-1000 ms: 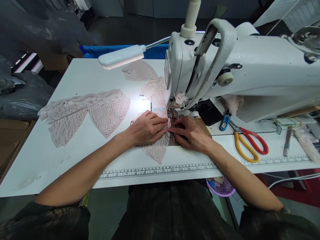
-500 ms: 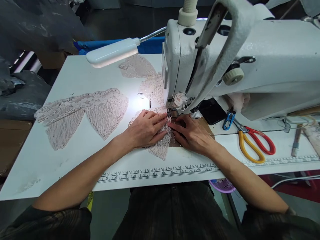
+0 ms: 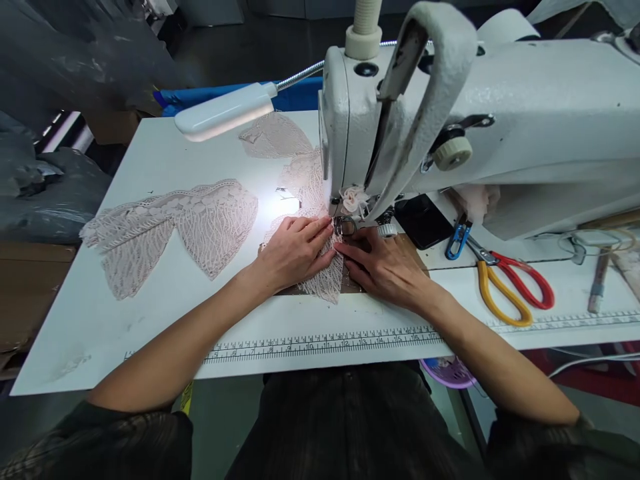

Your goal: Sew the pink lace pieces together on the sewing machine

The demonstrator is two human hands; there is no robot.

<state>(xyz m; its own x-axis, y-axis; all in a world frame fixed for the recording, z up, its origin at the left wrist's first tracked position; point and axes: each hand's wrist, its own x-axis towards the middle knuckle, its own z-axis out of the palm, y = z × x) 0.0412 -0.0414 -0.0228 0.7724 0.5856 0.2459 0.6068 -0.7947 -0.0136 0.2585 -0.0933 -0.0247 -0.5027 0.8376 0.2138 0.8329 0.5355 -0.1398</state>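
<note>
A piece of pale pink lace lies under the needle area of the white sewing machine. My left hand rests flat on this lace, just left of the presser foot, with its fingers stretched out. On the other side, my right hand touches the lace's right edge with its fingertips, fingers bent and apart. Beyond the needle, more lace spreads to the back of the table. The presser foot and the stitching point are partly hidden by a round metal guard and my fingers.
Another lace piece lies at the left on the white table. A lamp shines over the work. To the right are a black phone, blue thread snips and scissors with red and yellow handles. A printed ruler runs along the front edge.
The lace under my hands has moved away from me, and its near tip lies closer to the needle. Both hands keep nearly the same place. The view has shifted slightly.
</note>
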